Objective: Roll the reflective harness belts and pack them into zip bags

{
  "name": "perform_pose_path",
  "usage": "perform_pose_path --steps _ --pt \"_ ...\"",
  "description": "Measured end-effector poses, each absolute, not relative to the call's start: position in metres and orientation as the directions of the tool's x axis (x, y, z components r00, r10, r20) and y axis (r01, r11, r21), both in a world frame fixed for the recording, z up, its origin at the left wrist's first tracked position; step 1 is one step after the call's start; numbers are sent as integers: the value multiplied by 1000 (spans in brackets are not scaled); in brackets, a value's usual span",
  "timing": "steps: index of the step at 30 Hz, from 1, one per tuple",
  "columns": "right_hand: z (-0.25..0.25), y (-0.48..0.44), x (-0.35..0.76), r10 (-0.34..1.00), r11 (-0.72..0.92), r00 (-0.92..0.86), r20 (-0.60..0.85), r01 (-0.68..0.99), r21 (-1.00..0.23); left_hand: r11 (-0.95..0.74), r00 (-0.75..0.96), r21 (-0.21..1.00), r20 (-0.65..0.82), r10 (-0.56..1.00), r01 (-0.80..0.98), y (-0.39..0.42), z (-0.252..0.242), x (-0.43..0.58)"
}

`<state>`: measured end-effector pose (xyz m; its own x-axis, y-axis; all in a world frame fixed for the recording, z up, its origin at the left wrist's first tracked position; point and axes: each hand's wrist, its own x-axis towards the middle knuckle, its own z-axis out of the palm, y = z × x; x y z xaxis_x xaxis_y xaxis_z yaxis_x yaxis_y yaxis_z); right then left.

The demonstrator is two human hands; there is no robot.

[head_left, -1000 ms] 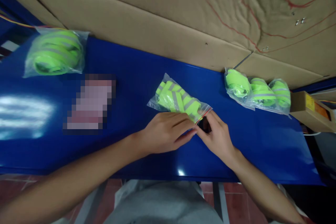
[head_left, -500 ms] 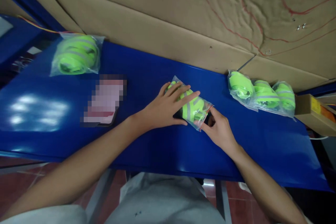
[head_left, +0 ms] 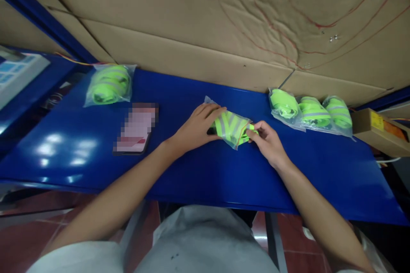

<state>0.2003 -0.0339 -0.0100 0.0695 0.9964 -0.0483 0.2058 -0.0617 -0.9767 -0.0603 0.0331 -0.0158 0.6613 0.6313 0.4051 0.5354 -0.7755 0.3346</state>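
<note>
In front of me on the blue table lies a clear zip bag point(head_left: 233, 144) with a neon-yellow reflective strap point(head_left: 229, 123) inside, grey stripes along it. My left hand point(head_left: 201, 124) is wrapped round the bag's left end, thumb below and fingers over the top. At the bag's mouth, edged in red, part of the strap sticks out. My right hand point(head_left: 267, 140) pinches this protruding part between thumb and fingers. The rest of the strap is still within the plastic.
Three bagged neon rolls point(head_left: 312, 111) stand at the back right, beside a cardboard box point(head_left: 378, 130). Another bagged roll point(head_left: 110, 85) is at the back left, with a phone point(head_left: 136, 130) nearer me. A cardboard-covered wall point(head_left: 179, 47) runs behind the table point(head_left: 205, 179).
My right hand has drawn some of the strap out through the bag's mouth. My left hand has closed from spread fingers to a grip on the bag's left end. The view has shifted.
</note>
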Motion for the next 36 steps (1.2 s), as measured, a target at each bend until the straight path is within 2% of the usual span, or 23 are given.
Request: perform_pose_path --steps 3,6,11,14,19,22,24,26,28,34,36 --pt "-6 -25 217 966 -124 235 -105 70 -990 -753 632 291 414 655 590 46 -7 -72" --pt "-3 -20 228 935 -83 346 -80 -5 -997 -744 641 161 412 648 648 63 13 -92" --pt "3 -22 234 907 52 419 39 -19 -998 -721 694 -77 360 623 688 95 58 -145" --pt "7 -26 237 886 100 454 95 13 -995 -626 625 -134 365 690 769 108 75 -181" --pt "6 -31 232 910 64 408 71 31 -997 -568 560 -68 298 773 820 118 82 -214" --pt "4 -31 225 939 23 344 32 31 -999 -569 539 18 294 789 822 104 78 -192" --pt "4 -31 223 948 4 317 14 32 -999 -637 601 63 272 752 768 82 73 -159" --pt "4 -30 221 952 -11 306 -2 28 -1000 -736 702 131 229 675 665 53 64 -118" --pt "4 -31 220 954 -35 298 -28 18 -999 -739 709 266 216 672 619 29 50 -79" --pt "7 -39 209 971 -200 118 -208 -76 -977 -697 652 345 255 714 628 2 0 -35" --pt "11 -44 206 975 -213 44 -220 -130 -968 -673 637 419 246 730 610 -3 -6 -39"
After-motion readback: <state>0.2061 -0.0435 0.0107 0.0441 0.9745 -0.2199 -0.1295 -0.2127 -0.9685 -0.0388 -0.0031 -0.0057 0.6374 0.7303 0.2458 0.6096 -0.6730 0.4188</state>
